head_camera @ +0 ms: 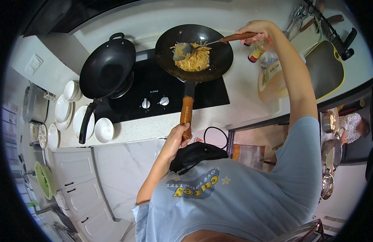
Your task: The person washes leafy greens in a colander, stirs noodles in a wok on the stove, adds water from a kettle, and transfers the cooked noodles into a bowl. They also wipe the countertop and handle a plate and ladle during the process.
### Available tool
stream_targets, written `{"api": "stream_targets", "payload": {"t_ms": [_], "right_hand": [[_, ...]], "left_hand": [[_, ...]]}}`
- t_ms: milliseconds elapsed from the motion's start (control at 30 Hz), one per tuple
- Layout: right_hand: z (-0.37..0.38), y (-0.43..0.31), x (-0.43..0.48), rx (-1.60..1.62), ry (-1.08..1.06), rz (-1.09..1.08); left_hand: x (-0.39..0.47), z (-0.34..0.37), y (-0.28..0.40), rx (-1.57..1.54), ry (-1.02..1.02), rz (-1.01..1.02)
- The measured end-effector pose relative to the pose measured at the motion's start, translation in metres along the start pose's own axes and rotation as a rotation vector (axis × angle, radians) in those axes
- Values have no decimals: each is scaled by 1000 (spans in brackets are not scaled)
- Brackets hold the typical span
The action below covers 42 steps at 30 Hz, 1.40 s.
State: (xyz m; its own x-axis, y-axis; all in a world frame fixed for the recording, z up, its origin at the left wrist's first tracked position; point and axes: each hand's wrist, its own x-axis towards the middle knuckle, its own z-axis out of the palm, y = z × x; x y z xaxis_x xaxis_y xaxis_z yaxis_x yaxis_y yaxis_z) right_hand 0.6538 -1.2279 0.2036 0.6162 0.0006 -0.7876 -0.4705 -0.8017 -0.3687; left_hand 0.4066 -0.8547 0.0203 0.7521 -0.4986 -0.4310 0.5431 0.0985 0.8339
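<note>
My left hand (173, 141) grips the wooden handle of a dark wok (221, 59), which sits tilted over the right burner of the black cooktop (213, 95). Yellow-brown food strips (196, 62) lie in the wok's middle. Above and to the right, my right hand (255, 30) is closed round the wooden handle of a metal spatula (210, 43). The spatula's broad head (183, 51) rests among the strips. A second black wok (106, 69) with a black handle stands over the left burner. Near my right hand is a sauce bottle (256, 52) with a red label.
White bowls (104, 130) and plates (64, 109) stand at the counter's left. Right of the cooktop are a large oil jug (272, 80), a yellow-rimmed cutting board (325, 66) and a utensil rack (325, 22). Pots (328, 151) and another person (353, 128) are farther right.
</note>
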Motion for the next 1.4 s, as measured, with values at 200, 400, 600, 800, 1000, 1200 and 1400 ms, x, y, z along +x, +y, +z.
{"api": "stream_targets", "payload": {"t_ms": [200, 400, 600, 800, 1000, 1200, 1400], "right_hand": [[7, -2, -37, -66, 267, -279], [79, -7, -24, -671, 975, -674], [195, 30, -11, -989, 1194, -650], [222, 52, -31, -814, 1321, -450], [262, 34, -11, -933, 1495, -266], [278, 33, -25, -775, 1436, -400], [272, 29, -1, -867, 1505, -379]], "left_hand": [[0, -1, 1, -25, -14, -11], [-1, -4, 1, -71, -72, 12], [1, -6, 0, -85, -74, -22], [2, -6, -3, -86, -119, 21], [3, -7, -2, -91, -164, -6], [1, -7, -1, -87, -219, -5], [1, -7, 1, -42, -216, -42]]}}
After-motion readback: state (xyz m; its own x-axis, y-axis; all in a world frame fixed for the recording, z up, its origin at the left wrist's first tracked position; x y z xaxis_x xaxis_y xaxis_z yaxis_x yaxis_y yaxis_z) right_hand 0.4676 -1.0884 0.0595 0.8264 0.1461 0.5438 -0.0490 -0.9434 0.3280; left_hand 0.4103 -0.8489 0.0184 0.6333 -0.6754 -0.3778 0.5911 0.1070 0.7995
